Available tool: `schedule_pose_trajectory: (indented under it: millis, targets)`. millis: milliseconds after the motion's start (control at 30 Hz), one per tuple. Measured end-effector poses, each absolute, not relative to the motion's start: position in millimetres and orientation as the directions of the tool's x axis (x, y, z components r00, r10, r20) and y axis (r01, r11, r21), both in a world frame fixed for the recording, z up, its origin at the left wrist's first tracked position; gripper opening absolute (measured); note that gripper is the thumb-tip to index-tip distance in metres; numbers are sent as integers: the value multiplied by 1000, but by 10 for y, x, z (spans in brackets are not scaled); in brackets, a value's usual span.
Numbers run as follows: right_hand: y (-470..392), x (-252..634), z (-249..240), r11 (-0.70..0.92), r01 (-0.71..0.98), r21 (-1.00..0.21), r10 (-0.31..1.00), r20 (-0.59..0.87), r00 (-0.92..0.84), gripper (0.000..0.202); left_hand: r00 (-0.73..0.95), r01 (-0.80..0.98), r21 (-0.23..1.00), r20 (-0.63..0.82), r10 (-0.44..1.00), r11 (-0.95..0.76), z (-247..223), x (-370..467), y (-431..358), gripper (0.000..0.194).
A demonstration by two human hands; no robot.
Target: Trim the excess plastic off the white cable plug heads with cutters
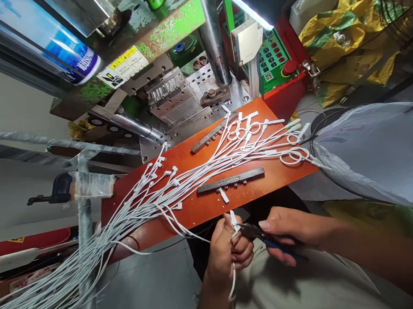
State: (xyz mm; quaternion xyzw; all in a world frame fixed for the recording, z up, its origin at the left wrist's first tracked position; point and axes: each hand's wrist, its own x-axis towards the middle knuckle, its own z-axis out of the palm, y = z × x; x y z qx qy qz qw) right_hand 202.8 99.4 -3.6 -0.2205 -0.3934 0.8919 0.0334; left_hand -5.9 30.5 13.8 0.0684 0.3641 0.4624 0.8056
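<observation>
Just below the front edge of the orange board (180, 174), my left hand (228, 250) is closed round a white cable (233, 282), whose white connector end (234, 217) sticks up above the thumb. My right hand (287, 235) grips dark pliers with blue handles (282, 246); the plier jaws are at the connector, by the left fingers. A metal bar with small pegs (230, 181) lies on the board above my hands, with a small white piece (224, 196) beside it. Many white cables (187, 176) are spread across the board.
A second metal bar (212, 133) lies farther back. Behind the board stands a press with a metal die (172, 98) and a thick column (214, 39). A red control box with green panel (274, 58) is at upper right, a plastic-lined bin (369, 150) at right, a clamp (61, 187) at left.
</observation>
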Motion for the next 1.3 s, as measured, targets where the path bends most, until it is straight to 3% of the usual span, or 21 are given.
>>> schedule_pose_trajectory:
  millis: [67, 167, 267, 333, 400, 467, 533, 633, 867, 1000, 1067, 1133, 1233, 1300]
  targets:
    - [976, 2026, -67, -800, 89, -593, 165, -360, -918, 81, 415, -713, 359, -477, 775, 603, 123, -115, 318, 65]
    - [973, 2012, -31, -717, 81, -692, 245, -359, -901, 81, 398, -736, 351, -467, 790, 579, 89, -119, 340, 64]
    - [987, 2013, 81, -353, 163, -921, 442, -317, -839, 77, 212, -722, 486, -522, 826, 492, 87, -52, 348, 65]
    - [960, 2019, 143, -4, 290, -957, 593, -236, -770, 69, -11, -657, 631, -556, 831, 413, 100, 11, 338, 66]
    - [899, 2016, 165, 285, 432, -856, 700, -122, -704, 58, -230, -549, 762, -534, 814, 344, 103, 68, 315, 67]
    - [836, 1998, 157, 470, 523, -711, 743, -2, -670, 48, -380, -420, 861, -454, 806, 287, 81, 104, 281, 67]
    - [799, 1967, 143, 565, 560, -606, 749, 92, -656, 42, -458, -281, 927, -358, 814, 249, 32, 113, 240, 66]
    - [801, 1920, 140, 617, 569, -543, 740, 154, -655, 36, -497, -116, 968, -252, 830, 224, -56, 97, 182, 64]
    - [810, 1880, 146, 598, 581, -552, 736, 91, -671, 36, -495, 153, 975, -63, 867, 158, -121, 62, 132, 58]
    - [878, 1904, 145, 479, 539, -693, 706, -60, -705, 41, -454, 76, 984, -110, 884, 161, -99, 36, 151, 58]
    - [941, 1920, 124, 317, 470, -824, 664, -161, -730, 50, -424, -53, 980, -197, 884, 193, -72, 23, 179, 58]
    - [997, 1929, 87, 36, 366, -930, 558, -285, -780, 64, -349, -208, 952, -286, 892, 224, -35, 13, 216, 61]
    - [1018, 1919, 51, -430, 237, -871, 301, -386, -872, 79, -209, -386, 880, -375, 903, 277, 14, 5, 266, 64]
    - [984, 1906, 72, -443, 215, -870, 311, -374, -874, 81, -197, -420, 860, -399, 896, 290, 20, 7, 283, 64]
